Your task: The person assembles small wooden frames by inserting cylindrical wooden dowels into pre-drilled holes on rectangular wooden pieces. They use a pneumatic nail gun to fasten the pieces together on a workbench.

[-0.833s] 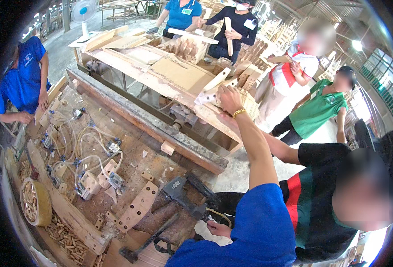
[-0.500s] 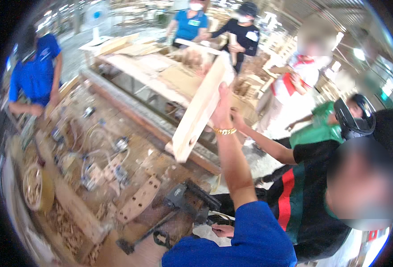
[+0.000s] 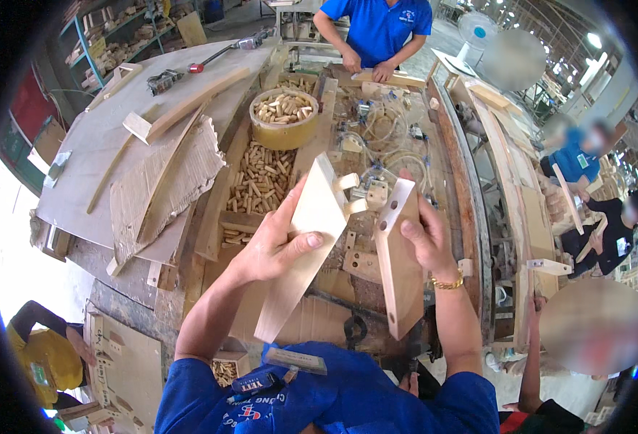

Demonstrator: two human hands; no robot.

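My left hand (image 3: 279, 242) is closed round a pale wooden block (image 3: 308, 235). Two wooden dowels (image 3: 353, 194) stick out of that block's right face. On the other side, my right hand (image 3: 432, 235), above a gold bracelet, grips a second wooden piece (image 3: 402, 271) with round holes in its edge. Its holes are turned toward the dowels, and a small gap separates the two pieces. Both are held up above the workbench. A round yellow tub (image 3: 279, 137) of dowels stands beyond my left hand, with loose dowels (image 3: 261, 177) heaped in a wooden bin below it.
A clamping jig (image 3: 377, 192) with clear hoses lies beyond my hands. At left, a grey board (image 3: 87, 192) carries wood strips, torn cardboard (image 3: 163, 184) and a power tool (image 3: 165, 82). A co-worker in blue (image 3: 377, 32) works at the far end; others stand right and lower left.
The view has swung round from the right-hand bench to the dowel bin and jig. My right hand has brought its wooden piece in front of me; my left hand and the dowelled block now show.
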